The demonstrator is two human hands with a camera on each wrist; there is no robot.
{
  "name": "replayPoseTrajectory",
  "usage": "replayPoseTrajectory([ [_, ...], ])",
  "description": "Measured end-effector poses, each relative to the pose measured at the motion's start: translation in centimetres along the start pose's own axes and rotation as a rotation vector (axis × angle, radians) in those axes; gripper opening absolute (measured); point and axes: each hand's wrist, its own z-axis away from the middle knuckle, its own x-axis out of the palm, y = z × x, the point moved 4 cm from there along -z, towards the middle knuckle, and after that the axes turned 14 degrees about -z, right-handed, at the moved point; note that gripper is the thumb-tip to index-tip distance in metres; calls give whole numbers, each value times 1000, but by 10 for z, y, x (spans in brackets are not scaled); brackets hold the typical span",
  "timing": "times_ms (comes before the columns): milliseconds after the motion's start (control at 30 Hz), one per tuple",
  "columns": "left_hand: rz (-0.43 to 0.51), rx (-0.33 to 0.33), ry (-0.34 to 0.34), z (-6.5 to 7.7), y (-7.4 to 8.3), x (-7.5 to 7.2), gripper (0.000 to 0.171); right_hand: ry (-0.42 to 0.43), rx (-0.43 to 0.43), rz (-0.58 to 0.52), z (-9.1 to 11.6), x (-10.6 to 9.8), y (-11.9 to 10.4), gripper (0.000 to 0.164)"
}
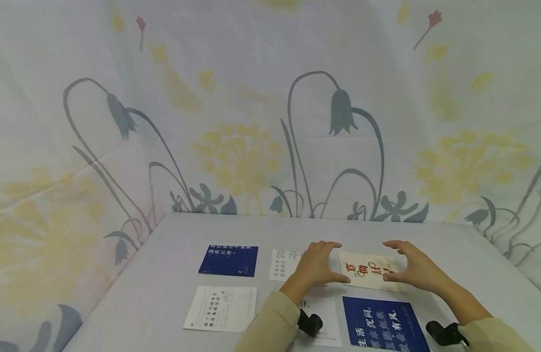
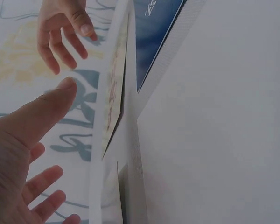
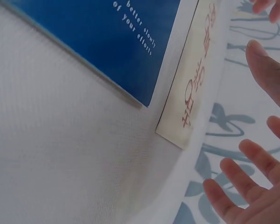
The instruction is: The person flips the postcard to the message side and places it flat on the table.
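Note:
A cream card with red-brown characters (image 1: 368, 270) lies flat on the white table. My left hand (image 1: 315, 266) hovers at its left end, thumb and fingers spread apart, holding nothing. Over its right end is my right hand (image 1: 413, 268), also spread and holding nothing. In the left wrist view the left hand's thumb (image 2: 46, 109) stands clear of the card (image 2: 115, 88). The right wrist view has the right fingers (image 3: 252, 172) apart from the card (image 3: 189, 88). Beneath my left hand, a white card with grey characters (image 1: 282, 264) is partly hidden.
Nearer me lies a blue card with white characters (image 1: 380, 322); beside it, a white card (image 1: 325, 318) is partly covered by my left sleeve. Further left are another blue card (image 1: 230, 260) and a white printed card (image 1: 222, 308). A flower-patterned cloth (image 1: 261, 107) hangs behind the table.

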Motion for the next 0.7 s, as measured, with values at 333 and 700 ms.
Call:
replayPoseTrajectory([
  [333, -86, 42, -48, -15, 5, 11, 84, -42, 30, 10, -6, 3, 8, 85],
  [700, -135, 21, -115, -29, 4, 23, 88, -96, 60, 10, -10, 2, 17, 88],
])
